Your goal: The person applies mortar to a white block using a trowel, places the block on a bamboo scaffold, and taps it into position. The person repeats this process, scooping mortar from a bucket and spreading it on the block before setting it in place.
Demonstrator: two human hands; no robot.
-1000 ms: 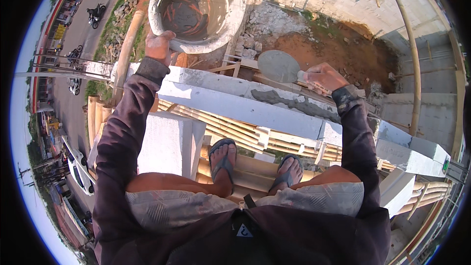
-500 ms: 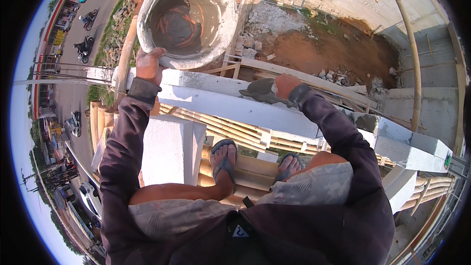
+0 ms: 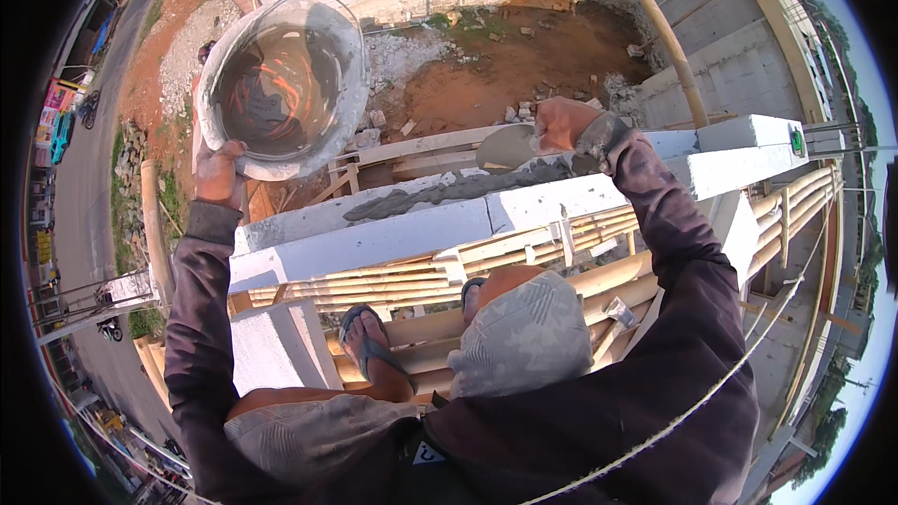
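Left hand [image 3: 220, 178] grips rim of mortar bucket [image 3: 309, 166]; right hand [image 3: 569, 123] clasps rounded trowel [image 3: 508, 148]. Mortar [image 3: 421, 198] spread on block wall [image 3: 449, 230] between hands; stretch nearest left hand bare.

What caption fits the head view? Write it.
Left hand grips a bucket, right hand holds a trowel by a white wall.

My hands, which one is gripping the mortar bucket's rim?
Your left hand, clasping the near rim of the mortar bucket; your right hand is well apart from it, holding the round-bladed trowel.
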